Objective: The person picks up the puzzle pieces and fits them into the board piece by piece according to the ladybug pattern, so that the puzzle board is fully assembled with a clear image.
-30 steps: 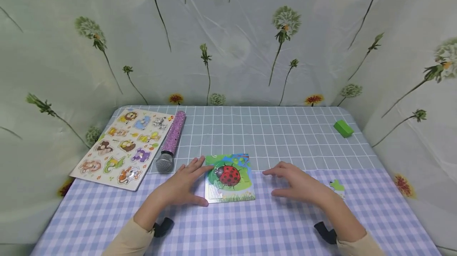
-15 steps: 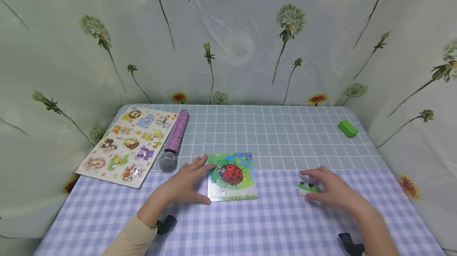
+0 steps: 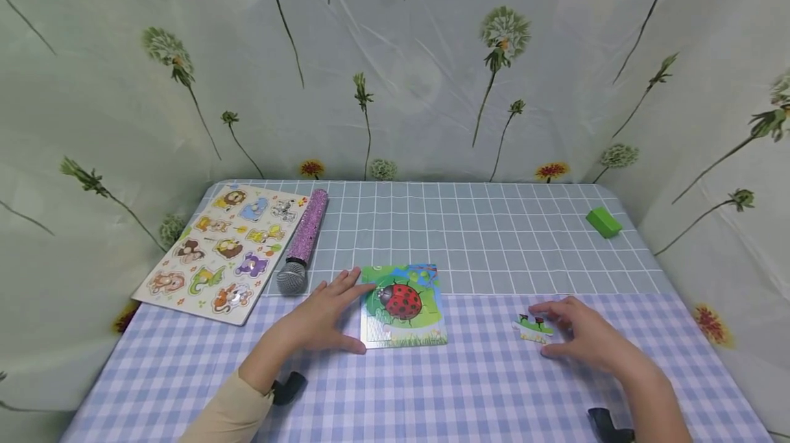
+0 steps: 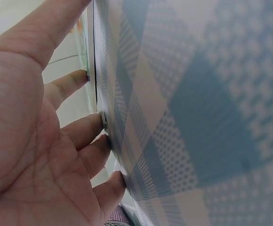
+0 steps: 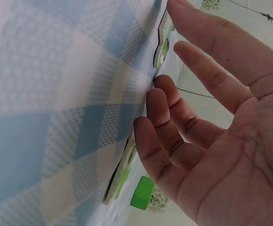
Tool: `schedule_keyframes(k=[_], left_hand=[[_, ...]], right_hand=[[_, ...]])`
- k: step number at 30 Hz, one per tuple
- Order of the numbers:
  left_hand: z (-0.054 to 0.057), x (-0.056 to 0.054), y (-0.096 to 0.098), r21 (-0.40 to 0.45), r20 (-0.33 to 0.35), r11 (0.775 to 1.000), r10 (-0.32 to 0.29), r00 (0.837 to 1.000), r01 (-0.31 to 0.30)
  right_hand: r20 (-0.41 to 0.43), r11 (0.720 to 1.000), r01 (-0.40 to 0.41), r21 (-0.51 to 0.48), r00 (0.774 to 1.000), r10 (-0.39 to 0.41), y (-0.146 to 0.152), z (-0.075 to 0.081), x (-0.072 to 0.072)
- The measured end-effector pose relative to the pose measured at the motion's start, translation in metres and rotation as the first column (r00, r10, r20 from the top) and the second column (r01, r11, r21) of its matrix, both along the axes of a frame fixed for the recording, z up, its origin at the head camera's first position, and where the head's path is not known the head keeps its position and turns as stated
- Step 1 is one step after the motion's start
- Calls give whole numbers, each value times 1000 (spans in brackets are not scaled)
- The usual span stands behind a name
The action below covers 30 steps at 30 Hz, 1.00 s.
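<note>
A square ladybug jigsaw puzzle lies mid-table, with a pale blank patch at its lower left. My left hand rests at its left edge, index finger over the picture and thumb at the near corner; in the left wrist view the fingers are spread. To the right, my right hand hovers beside a green-and-white puzzle piece, fingers loosely bent and nothing gripped. The right wrist view shows this piece near the thumb and index finger, and another piece beyond the little finger, hidden in the head view.
An animal puzzle board lies at the left, with a glittery pink microphone along its right side. A green block sits at the far right. Gingham cloth covers the near table; flowered curtains stand behind and at the sides.
My right hand has moved right from near the ladybug puzzle, uncovering the puzzle piece, then drawn slightly back from it. The left hand has stayed at the puzzle's left edge.
</note>
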<state>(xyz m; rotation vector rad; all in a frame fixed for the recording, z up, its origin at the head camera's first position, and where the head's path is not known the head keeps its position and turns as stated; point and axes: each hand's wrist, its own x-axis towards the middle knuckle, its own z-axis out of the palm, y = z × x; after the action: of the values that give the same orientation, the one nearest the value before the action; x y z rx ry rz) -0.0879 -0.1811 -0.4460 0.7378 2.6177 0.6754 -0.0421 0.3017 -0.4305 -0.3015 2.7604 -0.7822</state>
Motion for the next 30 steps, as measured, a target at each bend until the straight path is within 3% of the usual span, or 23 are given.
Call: schedule_keyframes(k=[6, 14, 30], left_hand=[[0, 0, -1, 8, 0, 1000, -1, 1000, 1], [0, 1, -2, 16, 9, 1000, 4, 1000, -4], [0, 2, -1, 17, -6, 1000, 1, 1000, 0]], right_hand=[[-30, 1000, -11, -3, 999, 11, 0, -3, 1], [7, 1000, 14, 10, 1000, -14, -2, -4, 1], [3, 1000, 18, -9, 1000, -18, -3, -3, 2]])
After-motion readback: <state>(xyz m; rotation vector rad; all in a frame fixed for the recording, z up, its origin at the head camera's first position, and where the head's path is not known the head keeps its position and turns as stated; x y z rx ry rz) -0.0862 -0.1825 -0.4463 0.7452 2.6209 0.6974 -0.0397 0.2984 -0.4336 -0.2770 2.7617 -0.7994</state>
